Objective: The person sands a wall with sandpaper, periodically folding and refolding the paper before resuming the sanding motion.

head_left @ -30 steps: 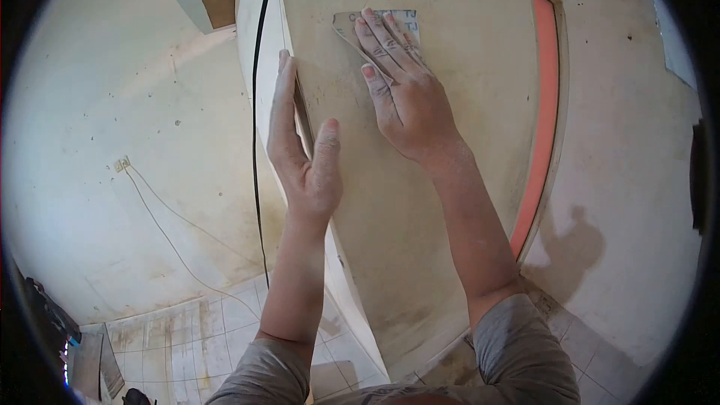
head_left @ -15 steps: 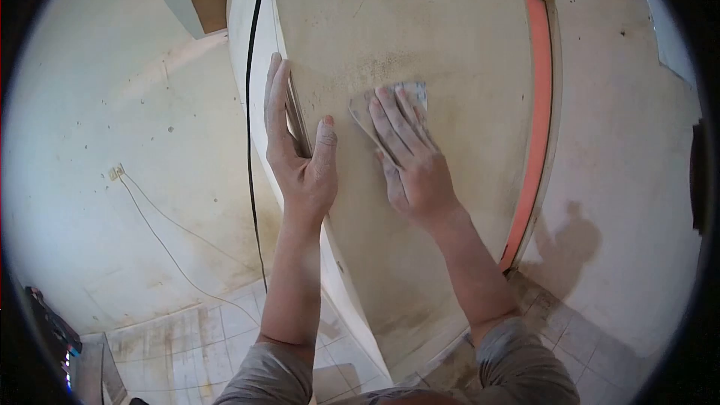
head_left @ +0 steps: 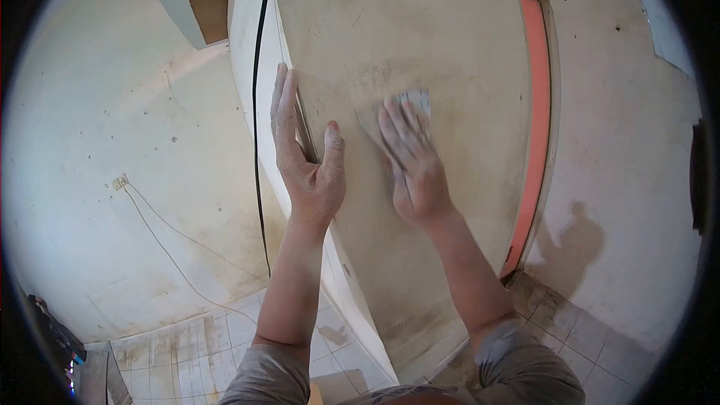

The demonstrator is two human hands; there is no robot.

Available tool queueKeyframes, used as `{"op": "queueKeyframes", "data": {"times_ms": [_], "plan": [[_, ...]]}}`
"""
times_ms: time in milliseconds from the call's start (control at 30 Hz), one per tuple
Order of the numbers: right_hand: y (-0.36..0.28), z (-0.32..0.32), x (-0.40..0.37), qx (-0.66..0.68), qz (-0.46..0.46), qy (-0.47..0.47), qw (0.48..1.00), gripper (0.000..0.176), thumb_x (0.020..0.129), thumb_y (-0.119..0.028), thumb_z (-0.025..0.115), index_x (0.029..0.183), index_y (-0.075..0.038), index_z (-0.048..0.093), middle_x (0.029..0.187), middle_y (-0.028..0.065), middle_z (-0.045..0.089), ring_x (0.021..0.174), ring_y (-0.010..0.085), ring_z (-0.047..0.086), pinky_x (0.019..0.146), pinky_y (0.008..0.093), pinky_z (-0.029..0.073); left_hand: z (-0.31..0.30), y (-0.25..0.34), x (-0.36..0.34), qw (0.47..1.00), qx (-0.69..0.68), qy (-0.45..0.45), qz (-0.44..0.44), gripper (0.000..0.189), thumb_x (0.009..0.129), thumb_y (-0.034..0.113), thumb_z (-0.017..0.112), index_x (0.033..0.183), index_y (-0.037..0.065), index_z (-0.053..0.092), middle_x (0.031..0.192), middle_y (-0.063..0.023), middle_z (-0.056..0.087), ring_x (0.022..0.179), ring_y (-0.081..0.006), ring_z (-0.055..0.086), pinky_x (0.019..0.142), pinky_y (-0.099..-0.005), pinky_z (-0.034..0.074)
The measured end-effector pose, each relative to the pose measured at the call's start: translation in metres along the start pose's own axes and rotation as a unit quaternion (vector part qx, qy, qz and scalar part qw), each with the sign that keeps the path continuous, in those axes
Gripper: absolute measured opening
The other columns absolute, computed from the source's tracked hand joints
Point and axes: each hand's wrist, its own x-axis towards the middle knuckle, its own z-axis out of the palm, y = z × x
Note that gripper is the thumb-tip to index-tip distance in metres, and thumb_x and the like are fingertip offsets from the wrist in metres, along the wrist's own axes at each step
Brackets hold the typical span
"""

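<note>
A folded sheet of sandpaper, greyish with a printed back, lies flat against the stained beige wall. My right hand presses on it, fingers together and pointing up, slightly blurred. To its left, my left hand rests at the wall's vertical edge, with fingers upright and the thumb apart; nothing is visible in it. Pale dust covers both hands.
A black cable hangs beside the wall edge. On the left wall is a socket with thin cords. A door frame with a pink-orange strip stands at right. Stained floor tiles lie below.
My right hand and the sandpaper have shifted slightly down in view. My left hand appears a little lower and further right, as the whole view has moved slightly.
</note>
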Motion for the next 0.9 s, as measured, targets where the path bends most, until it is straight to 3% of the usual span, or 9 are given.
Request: {"op": "queueKeyframes", "data": {"times_ms": [100, 200, 333, 433, 600, 733, 900], "plan": [[-0.017, 0.008, -0.048, -0.041, 0.054, -0.008, 0.998, 0.065, 0.093, -0.007, 0.053, 0.156, -0.002, 0.043, 0.164, 0.0184, 0.038, 0.153, 0.0413, 0.032, 0.127, 0.0540, 0.025, -0.001, 0.000, -0.003, 1.000, 0.014, -0.006, 0.001, 0.066, 0.100, 0.007, 0.059, 0.160, 0.003, 0.032, 0.166, -0.0213, 0.030, 0.156, -0.0335, 0.029, 0.126, -0.0520, 0.029], [-0.018, 0.007, -0.047, -0.048, 0.063, -0.011, 0.997, 0.065, 0.093, -0.007, 0.054, 0.157, -0.002, 0.043, 0.164, 0.0185, 0.039, 0.153, 0.0422, 0.032, 0.126, 0.0544, 0.025, 0.000, -0.002, -0.001, 1.000, 0.010, -0.004, 0.011, 0.065, 0.101, 0.010, 0.059, 0.159, 0.004, 0.033, 0.166, -0.0218, 0.031, 0.156, -0.0341, 0.028, 0.126, -0.0525, 0.028], [-0.010, 0.002, -0.011, -0.038, 0.041, 0.005, 0.998, 0.062, 0.097, -0.011, 0.053, 0.157, -0.004, 0.043, 0.164, 0.0169, 0.040, 0.153, 0.0403, 0.032, 0.126, 0.0537, 0.025, -0.002, -0.001, -0.002, 0.999, 0.037, -0.005, 0.017, 0.070, 0.091, -0.002, 0.056, 0.158, 0.000, 0.036, 0.165, -0.0245, 0.032, 0.155, -0.0360, 0.030, 0.126, -0.0474, 0.027], [0.000, 0.000, 0.029, -0.036, 0.009, 0.028, 0.999, 0.058, 0.100, -0.014, 0.053, 0.157, -0.005, 0.043, 0.164, 0.0148, 0.040, 0.153, 0.0387, 0.033, 0.126, 0.0536, 0.026, -0.004, 0.000, 0.000, 0.998, 0.056, -0.012, 0.022, 0.062, 0.100, 0.011, 0.058, 0.158, 0.004, 0.036, 0.163, -0.0228, 0.035, 0.154, -0.0354, 0.031, 0.126, -0.0524, 0.027], [0.011, -0.003, 0.068, -0.037, -0.031, 0.054, 0.997, 0.054, 0.102, -0.015, 0.053, 0.155, -0.006, 0.047, 0.163, 0.0133, 0.043, 0.152, 0.0380, 0.035, 0.125, 0.0536, 0.027, -0.002, -0.003, -0.001, 0.998, 0.050, 0.000, 0.022, 0.061, 0.100, 0.013, 0.059, 0.157, 0.003, 0.038, 0.161, -0.0235, 0.037, 0.153, -0.0350, 0.033, 0.126, -0.0531, 0.029], [0.008, -0.004, 0.037, -0.005, -0.010, 0.033, 0.999, 0.054, 0.101, -0.014, 0.053, 0.155, -0.006, 0.048, 0.162, 0.0145, 0.043, 0.152, 0.0387, 0.035, 0.125, 0.0539, 0.026, -0.001, -0.005, -0.002, 0.999, 0.042, 0.009, 0.031, 0.061, 0.101, 0.015, 0.060, 0.156, 0.003, 0.038, 0.160, -0.0235, 0.038, 0.153, -0.0343, 0.034, 0.125, -0.0528, 0.030], [-0.016, 0.005, -0.054, 0.010, 0.055, -0.005, 0.998, 0.059, 0.097, -0.011, 0.056, 0.155, -0.007, 0.048, 0.163, 0.0158, 0.042, 0.152, 0.0409, 0.034, 0.126, 0.0548, 0.025, 0.000, -0.006, -0.002, 0.999, 0.027, 0.017, 0.016, 0.062, 0.100, 0.019, 0.063, 0.156, 0.003, 0.040, 0.160, -0.0216, 0.039, 0.152, -0.0340, 0.035, 0.125, -0.0538, 0.030]]}}
